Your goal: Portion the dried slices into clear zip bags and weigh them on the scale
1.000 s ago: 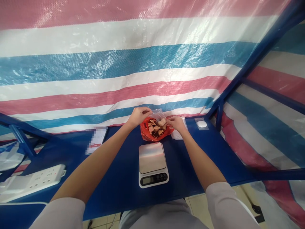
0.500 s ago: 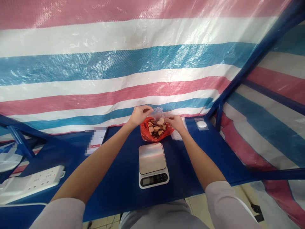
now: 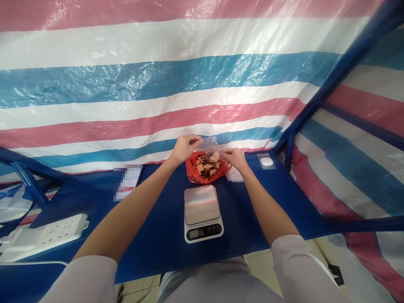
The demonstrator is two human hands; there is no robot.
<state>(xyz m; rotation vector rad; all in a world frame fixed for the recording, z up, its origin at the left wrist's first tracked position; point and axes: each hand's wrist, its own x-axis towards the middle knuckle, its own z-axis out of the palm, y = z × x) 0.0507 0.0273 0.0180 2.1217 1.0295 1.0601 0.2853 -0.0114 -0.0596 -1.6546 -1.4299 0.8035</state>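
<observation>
A clear plastic bag (image 3: 209,144) is stretched between my hands, above an open red plastic bag (image 3: 202,180) full of brown dried slices (image 3: 206,168). The fingers of my left hand (image 3: 187,147) pinch its upper left edge. On the other side, the closed fingertips of my right hand (image 3: 234,158) grip its right edge, close to a pale dried slice (image 3: 215,156). Whether that slice lies inside the clear bag or behind it is hard to tell. A white kitchen scale (image 3: 203,213) with a bare metal plate stands just in front of the red bag.
White plastic (image 3: 235,174) lies under my right wrist. Farther right is a round white object in a clear packet (image 3: 267,162). A printed card (image 3: 129,181) and a white power strip (image 3: 50,235) are on the left. Striped sheeting (image 3: 142,84) hangs behind the blue table (image 3: 151,240).
The view has tilted slightly, so the table things appear a little higher. The clear bag looks more spread out and my right hand has shifted slightly right. Both hands keep their grip.
</observation>
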